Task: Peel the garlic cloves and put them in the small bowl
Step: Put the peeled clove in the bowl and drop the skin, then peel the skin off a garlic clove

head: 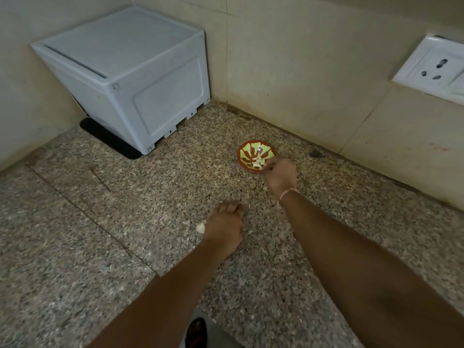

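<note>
A small red bowl (253, 150) with a green pattern sits on the speckled counter near the back wall. Several peeled white garlic cloves (257, 163) lie at its near side. My right hand (281, 175) reaches over the bowl's near rim, its fingertips bunched and pinching a white clove just inside; the hand is blurred. My left hand (226, 224) rests on the counter closer to me, fingers relaxed and pointing away. One unpeeled garlic clove (200, 227) lies on the counter just left of that hand, by the thumb.
A pale blue plastic box (125, 79) stands on a black mat in the back left corner. A white wall socket (434, 69) is at the right. Small scraps of garlic skin (187, 223) dot the granite counter (100, 222). Tiled walls close the back.
</note>
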